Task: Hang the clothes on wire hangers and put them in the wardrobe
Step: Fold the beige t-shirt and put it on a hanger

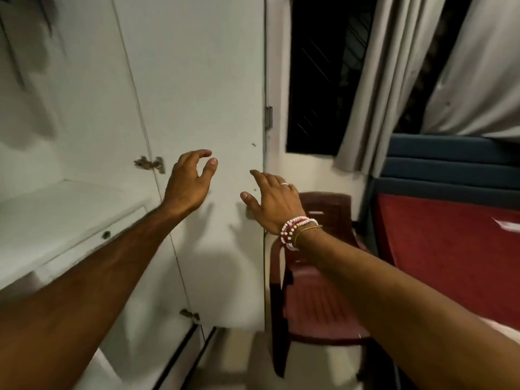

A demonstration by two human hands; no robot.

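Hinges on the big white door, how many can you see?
2. One hinge sits beside the left hand; another is near the door's bottom. Higher ones may be out of view.

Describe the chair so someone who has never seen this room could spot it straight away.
Find the open white wardrobe door and the dark window to its right. Below the window, under the right hand, stands the chair: the only dark red plastic seat, with armrests.

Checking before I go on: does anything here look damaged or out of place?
Nothing is clearly damaged or spilled. The wardrobe door stands open, and both hands, left hand and right hand, are empty: no clothes or hangers show.
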